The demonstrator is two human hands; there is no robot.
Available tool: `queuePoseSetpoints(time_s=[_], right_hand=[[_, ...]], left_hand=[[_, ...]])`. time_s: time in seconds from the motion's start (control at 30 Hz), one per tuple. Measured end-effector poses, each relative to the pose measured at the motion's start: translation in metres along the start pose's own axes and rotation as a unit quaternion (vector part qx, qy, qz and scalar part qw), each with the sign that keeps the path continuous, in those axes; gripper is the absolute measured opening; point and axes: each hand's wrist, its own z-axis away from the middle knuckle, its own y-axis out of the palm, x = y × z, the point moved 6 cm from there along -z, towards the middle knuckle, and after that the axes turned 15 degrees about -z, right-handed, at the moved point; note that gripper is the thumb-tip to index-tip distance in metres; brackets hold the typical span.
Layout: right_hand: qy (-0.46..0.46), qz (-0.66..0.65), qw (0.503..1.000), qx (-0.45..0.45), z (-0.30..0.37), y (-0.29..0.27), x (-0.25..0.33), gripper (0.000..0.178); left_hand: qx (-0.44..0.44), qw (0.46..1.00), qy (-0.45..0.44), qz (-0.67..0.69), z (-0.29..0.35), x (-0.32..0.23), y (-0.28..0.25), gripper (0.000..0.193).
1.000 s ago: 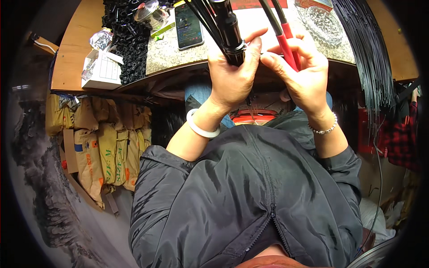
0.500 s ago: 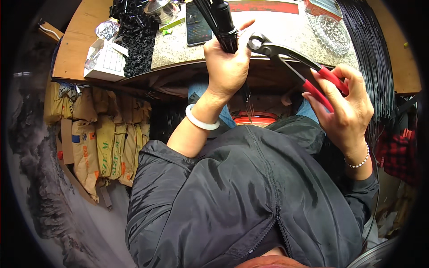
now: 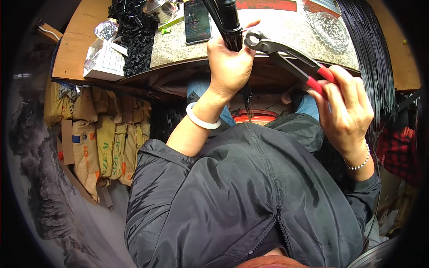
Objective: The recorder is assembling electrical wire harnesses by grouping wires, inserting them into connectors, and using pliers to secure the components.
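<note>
My left hand [image 3: 229, 66] is wrapped round a black umbrella frame [image 3: 231, 27], a slim shaft with thin ribs bunched along it. The frame stands nearly upright over the table's front edge, and its rib ends hang below my fist. In my right hand [image 3: 347, 105] are end-cutting pincers [image 3: 286, 50] with red handles, held with the fingers round the grips. Their round jaws are right beside my left thumb and the frame's collar. What sits between the jaws is too small to make out.
A phone [image 3: 198, 22] lies behind my left hand. Left of it are a pile of small black plastic parts [image 3: 137, 53] and a white box [image 3: 105, 60]. A glass dish [image 3: 330, 32] sits at the right, with long black rods [image 3: 371, 53] draping off the table beyond it.
The pincers' handles have come closer together as my right hand squeezed them. My left hand and the umbrella frame have shifted slightly to the right.
</note>
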Motion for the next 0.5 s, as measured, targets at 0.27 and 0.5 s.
queuePoseSetpoints(time_s=[0.27,0.5], right_hand=[[0.416,-0.788,0.328,0.314,0.046,0.052,0.009,0.030],[0.122,-0.374,0.914,0.101,0.020,0.029,-0.010,0.060]], left_hand=[[0.018,0.993,0.104,0.047,0.006,-0.018,0.004,0.019],[0.050,0.998,0.013,0.033,0.010,-0.010,0.007,0.021]])
